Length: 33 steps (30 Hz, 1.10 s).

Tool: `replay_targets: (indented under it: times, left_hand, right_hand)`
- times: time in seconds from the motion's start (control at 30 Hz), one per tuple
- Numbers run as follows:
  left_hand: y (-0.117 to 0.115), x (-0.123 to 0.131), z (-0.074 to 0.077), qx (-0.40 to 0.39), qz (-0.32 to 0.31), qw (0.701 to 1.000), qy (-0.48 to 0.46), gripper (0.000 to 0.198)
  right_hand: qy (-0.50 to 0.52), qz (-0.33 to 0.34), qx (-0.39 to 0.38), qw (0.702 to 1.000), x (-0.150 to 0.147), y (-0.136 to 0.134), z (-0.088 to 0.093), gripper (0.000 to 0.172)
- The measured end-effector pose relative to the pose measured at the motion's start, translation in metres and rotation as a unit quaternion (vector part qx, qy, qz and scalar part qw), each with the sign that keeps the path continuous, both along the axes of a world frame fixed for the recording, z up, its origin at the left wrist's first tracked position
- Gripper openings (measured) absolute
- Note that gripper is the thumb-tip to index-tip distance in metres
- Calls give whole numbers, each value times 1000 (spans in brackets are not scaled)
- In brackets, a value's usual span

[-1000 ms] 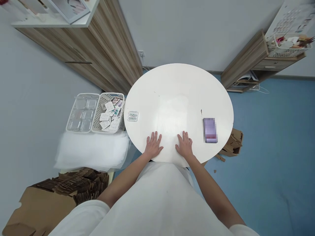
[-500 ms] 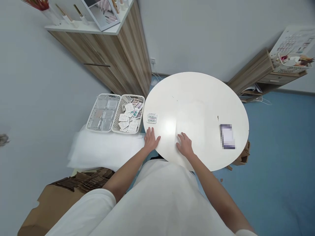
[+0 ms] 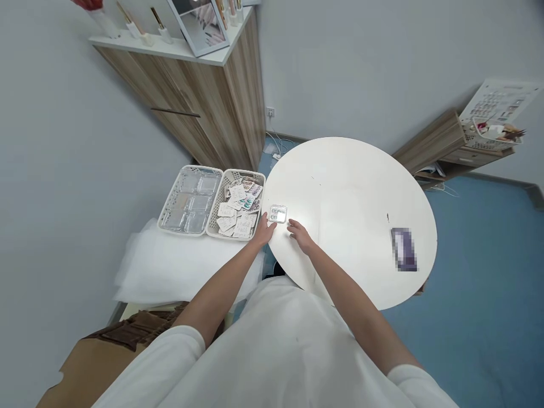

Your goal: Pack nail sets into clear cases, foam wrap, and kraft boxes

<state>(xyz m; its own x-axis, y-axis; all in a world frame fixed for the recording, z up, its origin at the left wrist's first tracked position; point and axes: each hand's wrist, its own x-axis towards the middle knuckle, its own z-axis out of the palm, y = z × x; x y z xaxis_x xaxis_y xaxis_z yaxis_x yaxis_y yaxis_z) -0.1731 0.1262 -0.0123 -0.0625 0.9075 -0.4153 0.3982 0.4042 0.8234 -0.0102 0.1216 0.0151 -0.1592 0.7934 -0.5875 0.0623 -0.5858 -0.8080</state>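
Observation:
A small clear plastic box of press-on nails (image 3: 278, 213) lies flat near the left edge of the white round table (image 3: 352, 187). Glare covers part of its lid. At the box's lower left corner is my left hand (image 3: 263, 232), thumb and fingers apart; whether it touches the box I cannot tell. My right hand (image 3: 301, 236) hovers just to the right of the box, fingers spread, holding nothing.
Left of the table stand a white basket of printed cards (image 3: 238, 212) and a basket of clear empty boxes (image 3: 191, 201). White wrapping sheets (image 3: 182, 266) lie below them. A blurred-out dark object (image 3: 403, 249) is on the table's right. A wooden cabinet (image 3: 204, 119) rises behind.
My right hand has moved left toward the nail box, and my left hand has come up to its corner. The camera view has shifted slightly.

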Motion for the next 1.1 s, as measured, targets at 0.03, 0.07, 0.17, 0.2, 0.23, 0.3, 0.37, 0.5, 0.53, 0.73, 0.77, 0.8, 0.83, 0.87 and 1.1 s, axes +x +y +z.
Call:
replay_targets:
  times: [0.03,0.07,0.17,0.2,0.23,0.3,0.37,0.5,0.53,0.73,0.77,0.8,0.83,0.87,1.1]
  left_hand:
    - [1,-1,2,-4,0,1000,2,63]
    - [2,-1,4,-6,-1,1000,6,62]
    - [5,-2,7,-7,-6,1000,29,59]
    - [6,-2,8,-6,-7,999,35,58]
    - [7,-1,7,-4,-6,999,36,58]
    - [7,-1,5,-1,0,1000,24,57]
    - [7,-1,3,1,14,1000,-4,56]
    - [2,3,0,3,29,998,-58,52]
    - [0,6,1,4,27,998,-63,51]
    - [-15,40,3,29,-19,997,-71,44]
    - [-18,48,4,31,-32,996,-74,44]
    - [-22,57,4,31,-45,996,-76,44]
    - [-26,66,4,32,-58,995,-78,44]
    - [-31,75,5,33,-70,994,-79,43]
    - [-65,136,9,37,-149,987,-38,34]
  right_hand:
    - [15,-23,-9,1000,-3,3,0,52]
    - [26,-43,-16,999,-6,6,0,50]
    - [41,-64,-24,997,-13,14,-2,47]
    - [40,-56,-20,997,-14,15,-3,47]
    - [35,-45,-12,998,-15,16,-5,46]
    - [16,-27,11,999,-16,16,-7,44]
    - [2,-20,27,999,-15,14,-8,44]
    - [31,-37,19,999,-4,7,-7,45]
    - [42,-46,16,998,0,5,-6,45]
    - [17,-85,32,996,41,-21,7,47]
    - [8,-87,39,995,50,-28,10,48]
    - [-1,-90,47,995,60,-36,11,48]
    - [-9,-92,54,994,70,-44,13,47]
    - [-18,-92,60,994,80,-52,14,46]
    - [-80,-80,62,992,151,-99,15,40]
